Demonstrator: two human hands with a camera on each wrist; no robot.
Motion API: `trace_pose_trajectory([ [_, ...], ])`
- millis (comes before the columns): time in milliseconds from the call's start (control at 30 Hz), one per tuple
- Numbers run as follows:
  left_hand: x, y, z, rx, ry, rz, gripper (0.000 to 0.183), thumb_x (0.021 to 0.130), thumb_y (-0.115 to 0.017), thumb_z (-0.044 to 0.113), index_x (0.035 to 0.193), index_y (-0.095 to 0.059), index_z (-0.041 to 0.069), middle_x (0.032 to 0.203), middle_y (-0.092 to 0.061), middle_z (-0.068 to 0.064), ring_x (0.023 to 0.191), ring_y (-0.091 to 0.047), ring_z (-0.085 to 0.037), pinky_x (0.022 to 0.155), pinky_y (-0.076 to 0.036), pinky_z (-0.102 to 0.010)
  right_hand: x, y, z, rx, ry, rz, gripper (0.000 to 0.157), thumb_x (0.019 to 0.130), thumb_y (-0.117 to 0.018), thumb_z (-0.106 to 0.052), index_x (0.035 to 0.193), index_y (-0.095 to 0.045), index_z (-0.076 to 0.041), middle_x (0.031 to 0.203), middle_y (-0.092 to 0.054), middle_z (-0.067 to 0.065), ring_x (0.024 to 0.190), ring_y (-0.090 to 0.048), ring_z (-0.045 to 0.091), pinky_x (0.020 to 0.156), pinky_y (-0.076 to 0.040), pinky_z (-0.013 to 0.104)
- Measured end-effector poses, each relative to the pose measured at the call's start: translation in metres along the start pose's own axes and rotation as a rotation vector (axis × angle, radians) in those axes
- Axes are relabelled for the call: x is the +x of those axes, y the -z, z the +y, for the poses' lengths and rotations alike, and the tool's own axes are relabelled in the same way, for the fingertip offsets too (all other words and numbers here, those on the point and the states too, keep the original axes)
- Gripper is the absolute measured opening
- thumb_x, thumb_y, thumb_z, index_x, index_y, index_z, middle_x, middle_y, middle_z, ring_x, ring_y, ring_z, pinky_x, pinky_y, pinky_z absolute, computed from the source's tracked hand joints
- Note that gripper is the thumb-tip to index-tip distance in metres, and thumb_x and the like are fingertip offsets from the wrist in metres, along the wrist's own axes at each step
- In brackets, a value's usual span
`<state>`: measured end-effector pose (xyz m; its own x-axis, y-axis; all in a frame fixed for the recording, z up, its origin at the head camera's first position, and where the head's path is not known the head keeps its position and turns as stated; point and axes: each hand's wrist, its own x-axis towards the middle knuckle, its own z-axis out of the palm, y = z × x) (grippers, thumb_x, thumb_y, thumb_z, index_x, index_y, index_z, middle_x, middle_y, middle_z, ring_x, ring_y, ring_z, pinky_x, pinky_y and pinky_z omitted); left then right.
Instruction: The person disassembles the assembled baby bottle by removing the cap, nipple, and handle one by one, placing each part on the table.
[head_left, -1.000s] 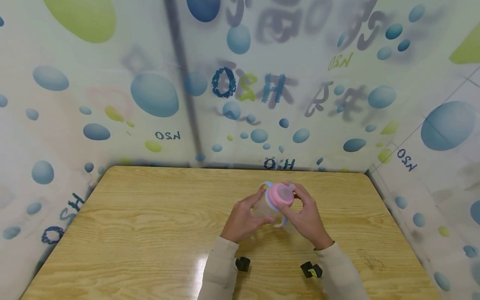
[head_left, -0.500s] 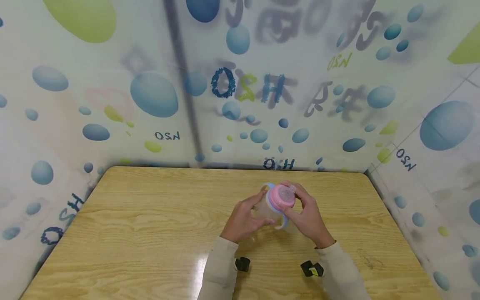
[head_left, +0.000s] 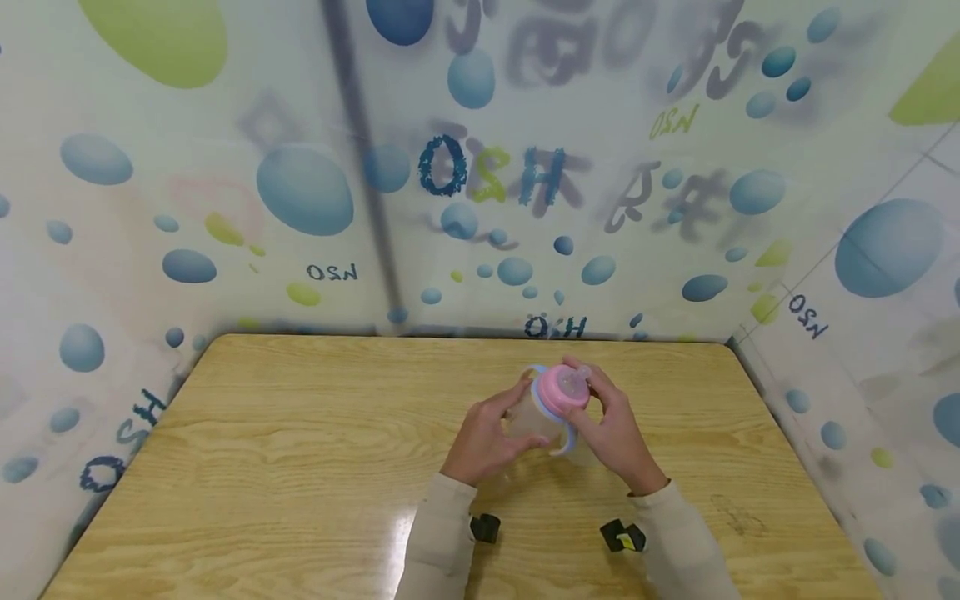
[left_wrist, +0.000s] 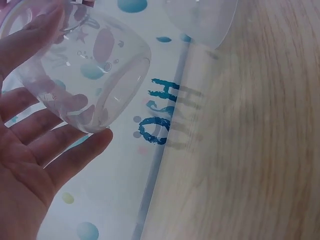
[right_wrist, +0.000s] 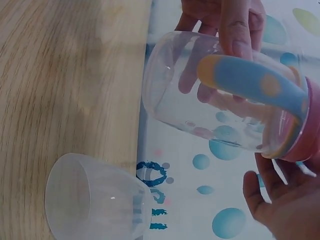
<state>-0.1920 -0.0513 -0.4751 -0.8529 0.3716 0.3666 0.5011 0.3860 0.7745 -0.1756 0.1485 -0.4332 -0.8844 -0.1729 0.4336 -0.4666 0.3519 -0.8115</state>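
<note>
Half a second earlier the pink top (head_left: 561, 393) had sat slightly closer to the near edge; by now it and the right hand (head_left: 617, 433) had risen a touch toward the far edge. The left hand (head_left: 482, 437) had hardly shifted, its thumb and fingers gripping the clear bottle (head_left: 532, 414). The right hand's thumb and fingers pinched the pink top. The bottle hung tilted in the air over the table (head_left: 315, 433), right of centre toward the far edge, its blue handle (right_wrist: 250, 82) patched with orange. A translucent cover (right_wrist: 107, 197) stood wide rim down on the wood below the hands.

The table was pale grained wood with rounded far corners, a glare (head_left: 401, 533) beside the left sleeve (head_left: 442, 533) and a faint dark scuff (head_left: 737, 514) toward the right edge. Behind the far edge rose a whitish wall (head_left: 300, 108) printed with blue and green ovals, mirrored "H2O" lettering and blurred grey characters.
</note>
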Motion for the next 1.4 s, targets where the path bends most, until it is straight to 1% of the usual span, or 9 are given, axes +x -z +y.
trace_pose_trajectory([
  [133, 0.000, 0.001, -0.002, 0.009, -0.023, 0.056, 0.086, 0.075, -0.088, 0.033, 0.148, -0.048, 0.011, 0.141, -0.057, -0.006, 0.110, -0.064, -0.015, 0.082, -0.055, -0.029, 0.001, -0.005, -0.005, -0.085, -0.040, 0.121, 0.071, 0.087, -0.075, -0.007, 0.150, -0.042, -0.004, 0.125, -0.054, 0.016, 0.114, -0.050, 0.027, 0.095, -0.036, 0.043],
  [200, 0.000, 0.001, -0.002, 0.011, -0.021, 0.081, 0.085, 0.074, -0.088, 0.034, 0.147, -0.050, 0.012, 0.140, -0.058, -0.005, 0.108, -0.065, -0.014, 0.080, -0.055, -0.029, 0.002, -0.008, -0.009, -0.131, -0.066, 0.195, 0.078, 0.083, -0.080, -0.012, 0.150, -0.042, -0.005, 0.115, -0.052, 0.015, 0.107, -0.049, 0.026, 0.091, -0.034, 0.044],
  [300, -0.001, 0.002, -0.001, 0.026, 0.002, 0.100, 0.082, 0.074, -0.088, 0.036, 0.145, -0.054, 0.014, 0.138, -0.060, -0.005, 0.104, -0.066, -0.014, 0.079, -0.055, -0.030, 0.003, -0.012, -0.012, -0.169, -0.085, 0.268, 0.077, 0.078, -0.086, -0.017, 0.144, -0.049, -0.004, 0.106, -0.052, 0.013, 0.100, -0.048, 0.024, 0.090, -0.034, 0.044],
  [433, -0.001, 0.002, 0.001, 0.050, 0.034, 0.098, 0.079, 0.074, -0.088, 0.036, 0.143, -0.055, 0.014, 0.135, -0.062, -0.006, 0.100, -0.066, -0.016, 0.077, -0.055, -0.032, 0.005, -0.017, -0.016, -0.240, -0.105, 0.311, 0.078, 0.074, -0.089, -0.023, 0.140, -0.054, -0.002, 0.096, -0.051, 0.011, 0.092, -0.047, 0.026, 0.084, -0.035, 0.042],
  [633, -0.001, 0.002, 0.002, 0.056, 0.044, 0.097, 0.078, 0.075, -0.088, 0.033, 0.143, -0.056, 0.012, 0.133, -0.064, -0.009, 0.098, -0.067, -0.018, 0.076, -0.055, -0.032, 0.007, -0.021, -0.022, -0.373, -0.152, 0.318, 0.074, 0.075, -0.088, -0.036, 0.134, -0.058, -0.001, 0.091, -0.051, 0.009, 0.088, -0.049, 0.027, 0.077, -0.031, 0.040],
  [800, -0.002, 0.002, 0.004, 0.058, 0.049, 0.094, 0.078, 0.076, -0.088, 0.034, 0.143, -0.055, 0.012, 0.133, -0.064, -0.009, 0.096, -0.065, -0.017, 0.075, -0.054, -0.031, 0.008, -0.022, -0.022, -0.369, -0.146, 0.329, 0.057, 0.074, -0.088, -0.037, 0.112, -0.066, -0.001, 0.090, -0.056, 0.008, 0.082, -0.050, 0.024, 0.073, -0.037, 0.039],
  [933, -0.002, 0.002, 0.004, 0.068, 0.043, 0.092, 0.077, 0.076, -0.088, 0.034, 0.143, -0.056, 0.013, 0.132, -0.064, -0.009, 0.094, -0.065, -0.017, 0.074, -0.053, -0.030, 0.007, -0.021, -0.020, -0.352, -0.136, 0.334, 0.049, 0.073, -0.089, -0.036, 0.100, -0.067, -0.002, 0.089, -0.057, 0.008, 0.080, -0.052, 0.022, 0.069, -0.040, 0.038],
  [1133, -0.002, 0.003, 0.004, 0.073, 0.030, 0.090, 0.077, 0.075, -0.088, 0.034, 0.142, -0.056, 0.014, 0.133, -0.063, -0.007, 0.097, -0.065, -0.017, 0.075, -0.053, -0.031, 0.007, -0.020, -0.019, -0.331, -0.150, 0.311, 0.050, 0.074, -0.088, -0.036, 0.104, -0.067, -0.002, 0.094, -0.058, 0.008, 0.084, -0.054, 0.022, 0.070, -0.043, 0.038],
  [1400, -0.001, 0.003, 0.004, 0.053, 0.011, 0.081, 0.079, 0.075, -0.088, 0.030, 0.144, -0.054, 0.014, 0.139, -0.059, -0.007, 0.111, -0.065, -0.020, 0.082, -0.056, -0.036, 0.006, -0.016, -0.022, -0.228, -0.132, 0.271, 0.048, 0.075, -0.089, -0.026, 0.111, -0.068, -0.001, 0.102, -0.058, 0.010, 0.088, -0.050, 0.019, 0.074, -0.042, 0.038],
])
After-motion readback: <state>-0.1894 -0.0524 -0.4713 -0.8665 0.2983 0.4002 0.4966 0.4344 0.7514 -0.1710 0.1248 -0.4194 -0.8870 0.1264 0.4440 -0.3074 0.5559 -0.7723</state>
